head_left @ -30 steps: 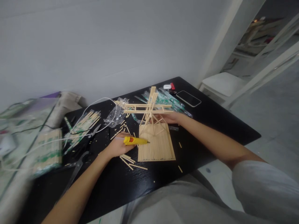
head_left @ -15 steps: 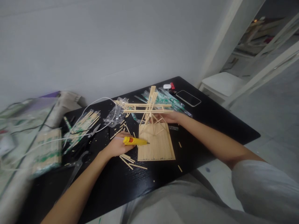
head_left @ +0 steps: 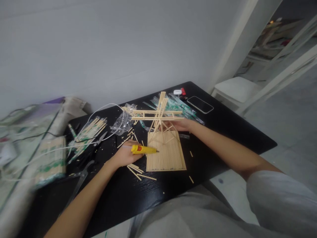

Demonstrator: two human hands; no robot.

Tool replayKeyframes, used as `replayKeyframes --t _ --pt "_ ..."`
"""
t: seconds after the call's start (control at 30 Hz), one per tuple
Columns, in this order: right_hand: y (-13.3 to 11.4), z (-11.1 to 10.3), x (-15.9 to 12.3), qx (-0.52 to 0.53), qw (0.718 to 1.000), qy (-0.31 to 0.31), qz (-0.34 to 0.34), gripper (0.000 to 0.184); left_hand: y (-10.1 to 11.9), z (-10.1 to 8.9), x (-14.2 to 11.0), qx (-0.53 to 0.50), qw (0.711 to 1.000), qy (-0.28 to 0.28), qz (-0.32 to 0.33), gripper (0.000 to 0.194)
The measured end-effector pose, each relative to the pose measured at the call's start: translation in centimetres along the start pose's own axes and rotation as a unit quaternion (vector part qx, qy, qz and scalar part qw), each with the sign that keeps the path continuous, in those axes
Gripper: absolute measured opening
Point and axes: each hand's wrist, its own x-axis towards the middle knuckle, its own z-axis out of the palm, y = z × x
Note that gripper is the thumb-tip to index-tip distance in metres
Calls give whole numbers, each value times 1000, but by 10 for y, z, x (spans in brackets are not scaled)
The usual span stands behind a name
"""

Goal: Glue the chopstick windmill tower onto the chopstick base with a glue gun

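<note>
Glue gun crosswise over stick base, left hand nearer the front slats

Black table (head_left: 119,198) fills the middle of the frame. Stick base (head_left: 168,160) lies on it, centre of frame, slats running up and down the picture. Stick frame (head_left: 160,114) stands over the base's far end, two long rails reaching left and right, more sticks rising toward the top of the frame.

Right hand (head_left: 182,124): just right of centre, behind the frame, fingers mostly hidden; can't tell if it grips or only steadies. Left hand (head_left: 127,154): left of centre, just beside the base's left edge, closed around the yellow glue gun (head_left: 142,149).

Key relation: gun's long axis runs left to right, roughly square to the slats, nozzle (head_left: 158,151) pointing right over the base, below the frame's legs. Touching or just above: can't tell. Frame lies up and right of the left hand; right hand is nearer to it.

Loose cut sticks (head_left: 146,177) lower centre, below left hand.
</note>
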Motion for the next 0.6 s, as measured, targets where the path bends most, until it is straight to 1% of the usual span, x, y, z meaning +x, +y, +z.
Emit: replayKeyframes --t 0.2,0.33,0.6 --pt "0 0 0 4 1000 -12 -2 51 1 0 1 4 1000 2 10 13" --pt "-1 1 -1 5 1000 -21 -17 55 2 -1 1 11 1000 7 10 12" --pt "-1 2 -2 8 1000 -12 -11 53 2 0 1 11 1000 11 19 10"
